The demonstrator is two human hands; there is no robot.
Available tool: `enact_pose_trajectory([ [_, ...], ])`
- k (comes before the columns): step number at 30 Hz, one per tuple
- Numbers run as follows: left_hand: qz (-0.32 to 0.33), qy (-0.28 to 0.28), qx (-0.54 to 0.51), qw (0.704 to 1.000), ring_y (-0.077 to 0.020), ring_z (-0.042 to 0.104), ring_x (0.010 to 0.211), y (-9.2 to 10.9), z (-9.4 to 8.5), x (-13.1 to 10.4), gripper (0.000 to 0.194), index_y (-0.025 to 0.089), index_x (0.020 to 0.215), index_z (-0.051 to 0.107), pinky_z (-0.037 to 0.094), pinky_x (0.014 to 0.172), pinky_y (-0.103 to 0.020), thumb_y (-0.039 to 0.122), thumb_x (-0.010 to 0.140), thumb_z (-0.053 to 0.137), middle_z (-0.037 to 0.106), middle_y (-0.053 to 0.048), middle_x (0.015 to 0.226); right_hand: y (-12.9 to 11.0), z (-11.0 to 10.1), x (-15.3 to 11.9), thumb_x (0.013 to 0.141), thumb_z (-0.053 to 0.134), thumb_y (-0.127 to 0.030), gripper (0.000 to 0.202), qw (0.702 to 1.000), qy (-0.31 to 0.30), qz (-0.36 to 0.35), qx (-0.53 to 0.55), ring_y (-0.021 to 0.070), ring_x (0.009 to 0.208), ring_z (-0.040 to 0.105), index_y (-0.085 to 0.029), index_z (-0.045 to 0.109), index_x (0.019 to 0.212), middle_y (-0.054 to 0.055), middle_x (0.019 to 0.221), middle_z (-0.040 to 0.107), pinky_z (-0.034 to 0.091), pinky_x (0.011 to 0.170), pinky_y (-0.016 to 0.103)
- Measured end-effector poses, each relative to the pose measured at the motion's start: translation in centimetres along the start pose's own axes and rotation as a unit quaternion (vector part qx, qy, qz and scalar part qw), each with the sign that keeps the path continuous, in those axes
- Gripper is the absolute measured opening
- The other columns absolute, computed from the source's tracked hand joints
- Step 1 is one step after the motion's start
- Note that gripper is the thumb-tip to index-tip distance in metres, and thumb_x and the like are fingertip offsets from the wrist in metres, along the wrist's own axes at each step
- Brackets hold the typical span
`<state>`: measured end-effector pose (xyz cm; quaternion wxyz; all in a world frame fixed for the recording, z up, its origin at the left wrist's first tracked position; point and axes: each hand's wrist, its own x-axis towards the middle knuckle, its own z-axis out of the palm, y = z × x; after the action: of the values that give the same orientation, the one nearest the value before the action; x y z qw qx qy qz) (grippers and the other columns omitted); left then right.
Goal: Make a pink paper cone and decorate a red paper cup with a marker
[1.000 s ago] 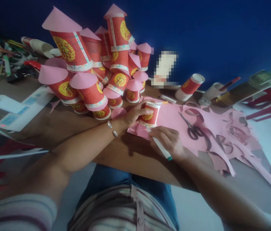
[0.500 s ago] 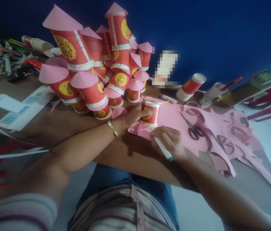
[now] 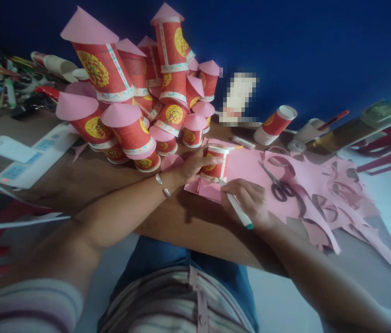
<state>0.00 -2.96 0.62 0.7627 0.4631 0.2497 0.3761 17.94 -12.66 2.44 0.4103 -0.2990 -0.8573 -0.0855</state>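
Observation:
My left hand [image 3: 195, 165] is closed around a red paper cup [image 3: 219, 165] with a white rim and a gold emblem. The cup stands on pink paper [image 3: 211, 188] near the table's front edge. In my right hand [image 3: 249, 199] is a white marker with a green end [image 3: 238, 212], slanting down toward me. Its other end meets the lower edge of the cup; whether it touches cup or paper I cannot tell. Right of that hand, black-handled scissors [image 3: 281, 187] lie on the pink paper.
Stacked red cups with pink cone tops [image 3: 129, 122] rise at the back left. Pink paper offcuts [image 3: 337, 199] spread over the right side. A white power strip [image 3: 37, 155] lies on the left. Another red cup [image 3: 278, 122] and a glue-stick-like tube [image 3: 244, 142] are behind the paper.
My right hand and the marker have shifted slightly right along the cup's base. The cup has turned a little in my left hand, its white strip moving left.

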Motion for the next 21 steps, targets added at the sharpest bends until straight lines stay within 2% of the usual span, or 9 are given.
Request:
enact_pose_trajectory([
  [5,0.007,0.003,0.004,1.0,-0.0137,0.064,0.074,-0.03,-0.11,0.0,0.049,0.018,0.112,0.067,0.053,0.064,-0.026,0.035,0.07,0.086,0.067,0.0,0.084,-0.03,-0.04,0.1,0.09,0.063,-0.004,0.021,1.0,-0.003,-0.001,-0.005,0.0158,0.066,0.069,-0.02,0.06,0.102,0.003,0.078,0.071,0.055,0.06,0.026],
  [14,0.021,0.004,0.007,1.0,-0.0154,0.063,0.08,-0.28,-0.25,0.13,0.043,0.02,0.11,0.071,0.051,0.069,-0.028,0.034,0.071,0.085,0.068,-0.002,0.09,-0.18,0.13,0.11,0.088,0.066,-0.003,0.02,1.0,-0.005,-0.027,0.001,0.0159,0.066,0.067,-0.018,0.061,0.1,0.004,0.078,0.07,0.055,0.06,0.026],
  [21,0.028,-0.007,0.002,1.0,-0.0139,0.061,0.076,-0.19,-0.15,0.18,0.043,0.018,0.107,0.068,0.05,0.069,-0.027,0.035,0.071,0.085,0.064,0.0,0.084,-0.12,0.07,0.05,0.088,0.066,-0.003,0.02,1.0,-0.008,-0.03,-0.003,0.0158,0.065,0.067,-0.018,0.06,0.1,0.003,0.077,0.07,0.055,0.06,0.026],
])
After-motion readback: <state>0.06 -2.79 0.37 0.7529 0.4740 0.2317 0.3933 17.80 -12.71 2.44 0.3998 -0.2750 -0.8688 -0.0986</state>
